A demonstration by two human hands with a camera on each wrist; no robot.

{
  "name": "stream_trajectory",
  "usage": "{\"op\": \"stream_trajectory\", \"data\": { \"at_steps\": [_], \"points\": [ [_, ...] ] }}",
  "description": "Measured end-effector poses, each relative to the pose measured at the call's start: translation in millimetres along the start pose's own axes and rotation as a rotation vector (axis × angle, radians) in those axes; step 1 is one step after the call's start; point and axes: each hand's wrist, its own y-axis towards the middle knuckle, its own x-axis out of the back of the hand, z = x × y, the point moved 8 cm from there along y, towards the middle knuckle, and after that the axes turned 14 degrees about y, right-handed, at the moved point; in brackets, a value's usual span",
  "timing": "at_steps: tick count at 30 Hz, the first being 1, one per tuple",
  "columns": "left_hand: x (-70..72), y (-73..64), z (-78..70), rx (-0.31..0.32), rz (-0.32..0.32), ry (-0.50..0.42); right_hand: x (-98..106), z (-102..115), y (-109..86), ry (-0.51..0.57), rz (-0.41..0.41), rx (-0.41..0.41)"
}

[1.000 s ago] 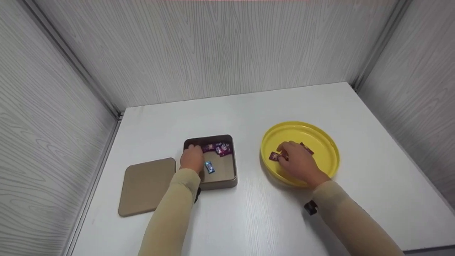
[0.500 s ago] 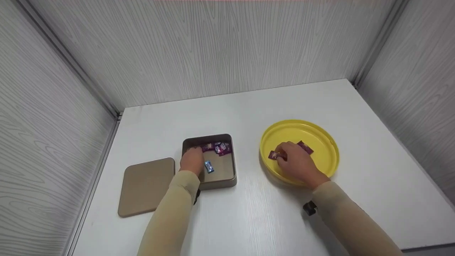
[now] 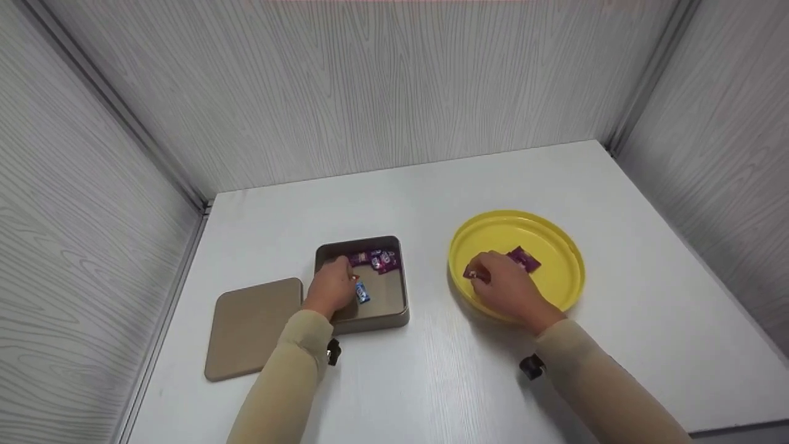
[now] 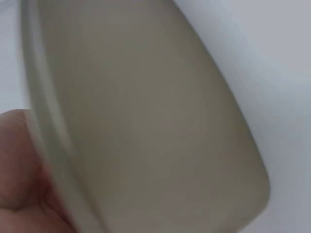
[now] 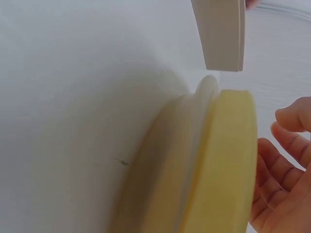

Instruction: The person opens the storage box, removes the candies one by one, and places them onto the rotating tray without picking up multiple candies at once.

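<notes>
My left hand (image 3: pixel 333 287) is inside the open square tin (image 3: pixel 400 317). Its fingertips pinch a small orange-edged wrapped candy (image 3: pixel 355 278), mostly hidden. A blue wrapped candy (image 3: pixel 362 292) lies close by on the tin floor, and several purple candies (image 3: pixel 383 260) are heaped at the tin's back. Over the round yellow tray (image 3: pixel 561 237), my right hand (image 3: pixel 505 285) curls thumb and forefinger about a purple wrapped candy (image 3: pixel 470 273). That candy does not show in the right wrist view, where the tray rim (image 5: pixel 221 170) stands before the hand. More purple candy (image 3: pixel 524 259) lies beside the knuckles.
The tin's flat lid (image 3: pixel 253 330) lies on the white table (image 3: pixel 425 382), left of the tin. In the left wrist view a blurred brown metal wall (image 4: pixel 146 116) hides most of the hand. Pale wood-grain panels (image 3: pixel 370 80) stand behind and at both sides.
My left hand has risen slightly with an orange-edged candy showing at its fingertips. The right hand has shifted a little left, closing over the purple candy, which now shows less.
</notes>
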Motion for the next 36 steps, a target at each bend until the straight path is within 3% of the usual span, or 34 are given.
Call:
{"op": "stream_trajectory", "data": {
  "at_steps": [4, 8, 12, 15, 21, 24, 28, 32, 36],
  "points": [
    [8.3, -15.9, -8.7, -0.001, -0.019, -0.189, -7.1, 9.7, -0.5, 0.052, 0.013, 0.024],
    [8.0, -30.1, -21.9, -0.008, -0.032, -0.401, -17.0, 23.4, -1.1, 0.068, 0.024, 0.074],
    [3.9, -35.6, -34.8, -0.027, -0.057, -0.465, -29.3, 36.8, 1.8, 0.085, 0.045, 0.099],
    [-3.4, -33.9, -41.3, -0.025, -0.032, -0.391, -37.2, 41.2, 4.8, 0.097, 0.07, 0.089],
    [-23.5, -27.7, -50.8, -0.057, 0.082, -0.13, -44.0, 43.2, 6.1, 0.08, 0.079, 0.101],
    [-28.9, -23.3, -58.5, -0.099, 0.092, 0.028, -43.0, 42.2, 5.5, 0.075, 0.077, 0.102],
    [-28.8, -15.5, -65.8, -0.129, 0.037, 0.205, -41.3, 43.1, 5.2, 0.082, 0.081, 0.097],
    [-28.5, -9.5, -66.9, -0.121, 0.036, 0.256, -40.2, 42.0, 5.3, 0.086, 0.085, 0.091],
    [-29.2, -7.9, -63.0, -0.098, 0.07, 0.202, -39.4, 40.5, 5.4, 0.083, 0.091, 0.091]
  ]
}}
